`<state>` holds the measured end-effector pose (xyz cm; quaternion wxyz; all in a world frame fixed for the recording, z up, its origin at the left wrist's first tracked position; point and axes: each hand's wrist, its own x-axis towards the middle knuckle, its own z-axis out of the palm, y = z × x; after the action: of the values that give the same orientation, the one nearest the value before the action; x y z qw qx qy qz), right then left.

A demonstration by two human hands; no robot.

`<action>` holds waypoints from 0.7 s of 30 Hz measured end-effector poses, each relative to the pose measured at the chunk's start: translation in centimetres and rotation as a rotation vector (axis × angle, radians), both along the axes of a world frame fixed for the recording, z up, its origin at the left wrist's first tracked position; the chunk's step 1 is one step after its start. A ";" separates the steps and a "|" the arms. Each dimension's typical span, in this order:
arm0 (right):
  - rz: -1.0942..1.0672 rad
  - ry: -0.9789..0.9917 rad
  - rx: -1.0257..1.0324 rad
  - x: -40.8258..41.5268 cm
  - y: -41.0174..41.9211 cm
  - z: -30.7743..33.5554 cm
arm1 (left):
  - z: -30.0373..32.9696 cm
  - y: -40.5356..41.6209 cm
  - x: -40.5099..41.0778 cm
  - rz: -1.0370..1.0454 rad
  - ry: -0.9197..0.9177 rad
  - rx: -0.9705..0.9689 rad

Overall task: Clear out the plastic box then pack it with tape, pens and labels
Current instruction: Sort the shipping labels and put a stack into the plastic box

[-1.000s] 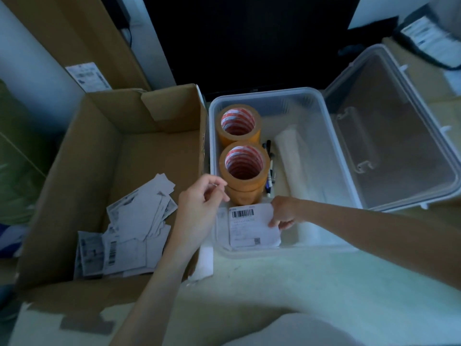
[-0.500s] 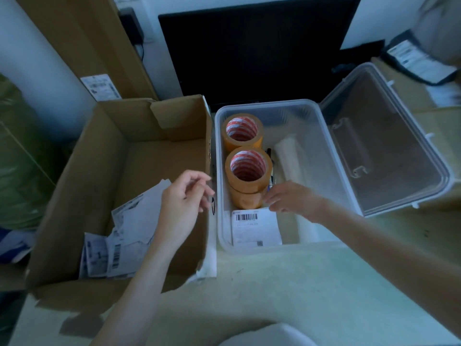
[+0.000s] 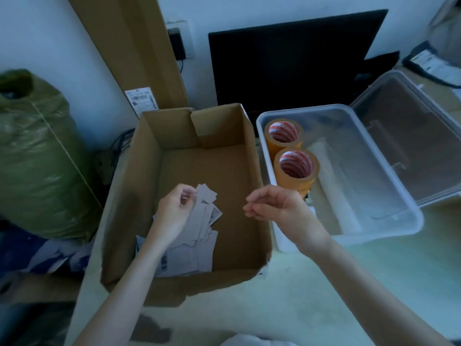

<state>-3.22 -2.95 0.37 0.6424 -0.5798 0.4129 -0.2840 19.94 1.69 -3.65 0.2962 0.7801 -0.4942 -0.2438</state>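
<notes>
The clear plastic box (image 3: 401, 221) stands open on the table, its lid (image 3: 411, 136) tipped back to the right. Two orange tape rolls (image 3: 296, 164) stand along its left wall, beside a long white sheet (image 3: 331, 186). Left of it, a brown cardboard box (image 3: 224, 186) holds a pile of white labels (image 3: 189, 255). My left hand (image 3: 174, 211) hovers over that pile, its curled fingertips at the edge of the top label (image 3: 208, 194); whether they pinch it is unclear. My right hand (image 3: 274, 208) hangs loosely curled and empty above the cardboard box's right wall. It hides the pens.
A green sack (image 3: 37, 158) fills the left side. A black screen (image 3: 287, 58) stands behind both boxes, and flat cardboard (image 3: 139, 46) leans on the wall. A dark parcel with a label (image 3: 429, 66) lies at the far right. The pale table (image 3: 324, 283) runs to the front.
My right hand has come out of the plastic box and moved left to the cardboard box's wall. My left hand has gone down into the cardboard box, over the labels.
</notes>
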 end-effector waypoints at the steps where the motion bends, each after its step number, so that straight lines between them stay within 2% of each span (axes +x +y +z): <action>1: -0.012 0.004 0.002 1.0 0.5 -0.2 | -0.8 -0.2 1.0 0.019 -0.016 0.030; 3: -0.028 0.022 0.010 2.3 1.1 -0.7 | -2.6 -1.0 2.4 0.042 -0.061 0.125; 6: -0.065 0.070 0.024 3.7 1.5 -1.6 | -5.5 -2.3 3.6 0.047 -0.091 0.370; 10: -0.105 0.100 0.072 4.5 1.4 -2.6 | -9.1 -2.5 3.2 -0.074 -0.233 0.610; 14: -0.102 0.085 0.086 4.7 1.0 -2.6 | -10.9 -1.7 1.6 -0.137 -0.445 0.688; 18: -0.103 0.068 0.051 4.4 0.7 -2.5 | -11.4 -2.3 0.6 -0.095 -0.500 0.696; 21: -0.110 0.055 0.061 4.0 0.6 -2.6 | -11.3 -3.0 0.0 -0.137 -0.603 0.717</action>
<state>0.78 -2.35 -2.21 0.6317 -0.5440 0.4701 -0.2900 19.93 -1.36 -14.98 -0.1656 0.8346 -0.4933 -0.1806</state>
